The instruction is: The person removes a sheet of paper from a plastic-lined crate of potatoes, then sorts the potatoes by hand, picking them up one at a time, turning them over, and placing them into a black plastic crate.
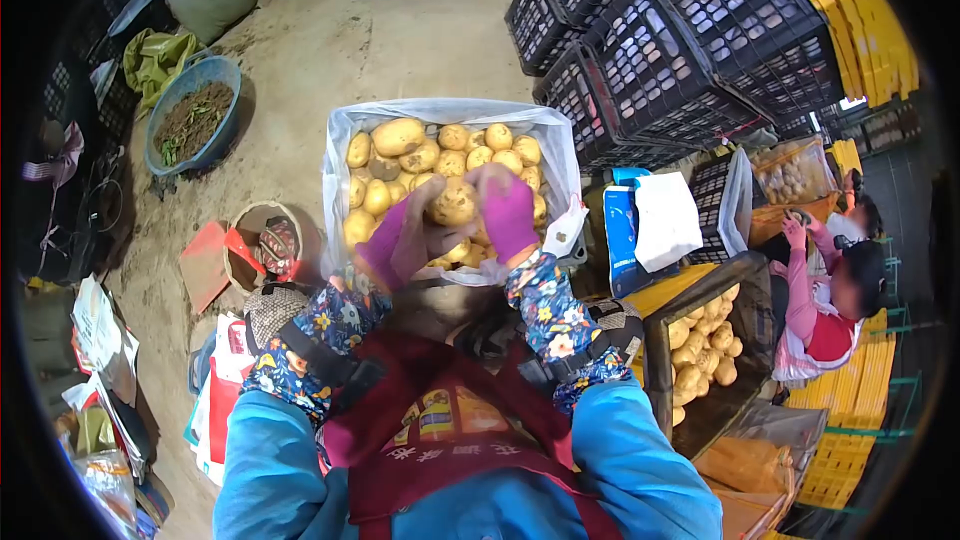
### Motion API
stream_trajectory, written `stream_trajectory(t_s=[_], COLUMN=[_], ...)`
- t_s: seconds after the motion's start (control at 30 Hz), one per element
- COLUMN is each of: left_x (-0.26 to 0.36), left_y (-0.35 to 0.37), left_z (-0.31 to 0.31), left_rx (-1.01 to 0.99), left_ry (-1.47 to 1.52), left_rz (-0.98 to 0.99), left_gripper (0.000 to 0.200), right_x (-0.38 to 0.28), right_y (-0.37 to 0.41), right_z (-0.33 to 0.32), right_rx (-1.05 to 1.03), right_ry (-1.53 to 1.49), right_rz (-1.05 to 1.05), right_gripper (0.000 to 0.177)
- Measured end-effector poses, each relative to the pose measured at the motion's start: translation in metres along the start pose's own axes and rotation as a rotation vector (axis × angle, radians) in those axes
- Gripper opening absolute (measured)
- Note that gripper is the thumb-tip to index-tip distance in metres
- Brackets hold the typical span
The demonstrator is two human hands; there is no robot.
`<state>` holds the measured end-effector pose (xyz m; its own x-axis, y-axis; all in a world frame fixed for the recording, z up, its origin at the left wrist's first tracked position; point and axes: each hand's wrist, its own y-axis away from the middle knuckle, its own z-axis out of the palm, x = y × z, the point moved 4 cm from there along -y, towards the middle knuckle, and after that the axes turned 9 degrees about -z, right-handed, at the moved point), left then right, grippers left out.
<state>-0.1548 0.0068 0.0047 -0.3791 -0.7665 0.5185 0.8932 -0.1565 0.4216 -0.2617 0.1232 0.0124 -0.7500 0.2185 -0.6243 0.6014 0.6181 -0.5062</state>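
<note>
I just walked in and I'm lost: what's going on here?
A person's gloved left hand and right hand hold one potato between them, above a plastic-lined box nearly full of potatoes. To the right, another person in a pink sleeve works beside a wooden bin of potatoes.

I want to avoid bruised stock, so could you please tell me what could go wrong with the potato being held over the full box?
1. The potato is pinched between the gloved left hand and right hand above the lined box; it could slip and bruise.
2. The heap of potatoes looks close to the rim, so a dropped one might roll out onto the dirt floor.
</note>
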Motion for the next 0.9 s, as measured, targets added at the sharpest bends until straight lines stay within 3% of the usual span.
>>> stream_trajectory(t_s=[0.03,0.13,0.2,0.27,0.4,0.5,0.6,0.73,0.8,0.83,0.9], left_x=[0.0,0.006,0.005,-0.005,0.013,0.015,0.026,0.039,0.036,0.041,0.044], left_y=[0.001,-0.002,-0.011,-0.022,-0.003,-0.009,0.0,0.016,0.01,0.014,0.015], left_z=[0.005,0.01,-0.004,-0.03,0.003,0.004,0.006,-0.002,-0.016,-0.009,-0.009], left_rx=[-0.039,-0.105,-0.182,-0.15,-0.188,-0.163,-0.016,0.164,0.216,0.246,0.28], left_ry=[0.007,0.041,0.113,-0.027,0.083,0.196,0.06,0.001,-0.064,-0.023,0.067], left_rz=[0.008,0.019,0.0,0.071,-0.09,0.019,0.283,0.21,0.255,0.231,0.221], left_gripper=[0.048,0.048,0.048,0.048,0.045,0.045,0.048,0.049,0.046,0.044,0.039], right_x=[0.01,-0.007,-0.005,-0.026,0.003,0.016,0.04,0.057,0.07,0.07,0.099], right_y=[0.006,-0.001,0.008,0.0,0.007,0.002,0.014,0.062,0.084,0.082,0.092], right_z=[-0.006,-0.009,0.001,-0.007,0.001,0.018,0.019,0.069,0.099,0.101,0.099], right_rx=[0.01,0.196,0.164,0.033,0.045,0.187,0.095,-0.855,-1.033,-0.972,-0.788], right_ry=[-0.196,-0.325,-0.402,-0.225,-0.335,-0.612,-0.229,0.374,0.476,0.519,0.059], right_rz=[0.196,0.133,0.191,0.111,0.248,0.394,0.334,0.536,0.492,0.508,0.417], right_gripper=[0.028,0.026,0.021,0.02,0.029,0.029,0.036,0.052,0.062,0.063,0.058])
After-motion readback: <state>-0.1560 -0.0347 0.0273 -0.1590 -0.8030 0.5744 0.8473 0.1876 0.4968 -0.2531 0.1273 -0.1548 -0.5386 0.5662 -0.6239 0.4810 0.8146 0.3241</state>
